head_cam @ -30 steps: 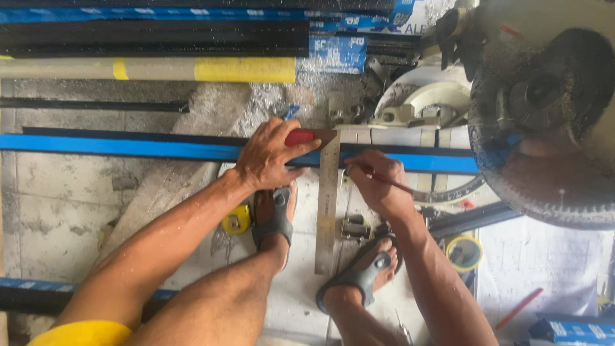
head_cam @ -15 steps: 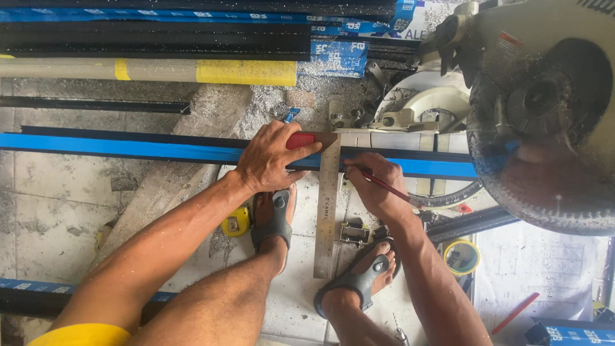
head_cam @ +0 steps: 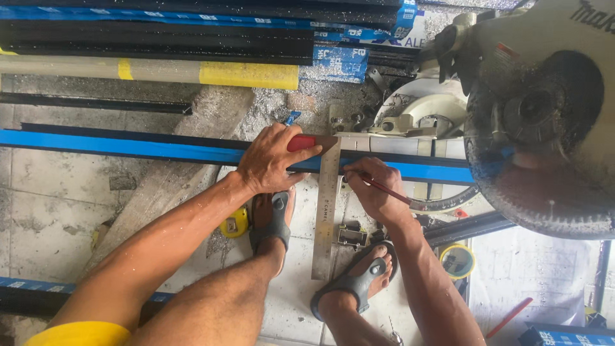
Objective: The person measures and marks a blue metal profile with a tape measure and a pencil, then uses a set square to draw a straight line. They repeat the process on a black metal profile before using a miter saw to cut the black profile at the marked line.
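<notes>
My left hand (head_cam: 272, 163) is pressing the square (head_cam: 325, 205) onto the blue bar (head_cam: 128, 147), which runs nine to three. My right hand's (head_cam: 375, 189) fingers are pinching a pencil (head_cam: 391, 191) just at the square's three o'clock edge.

Two hands: the left hand (head_cam: 272, 160) at centre frame and the right hand (head_cam: 375, 189) just right of it. One square (head_cam: 327, 205) with a red handle, centre. One red pencil (head_cam: 387, 189). One blue-wrapped bar (head_cam: 128, 146) across the middle. Two sandals: one (head_cam: 272, 221) at centre, one (head_cam: 352, 282) at lower centre. One saw (head_cam: 544, 122), upper right. Two tape rolls: a yellow one (head_cam: 234, 224) at centre left, another (head_cam: 457, 259) at lower right. One yellow-banded pipe (head_cam: 160, 72), upper left.
</notes>
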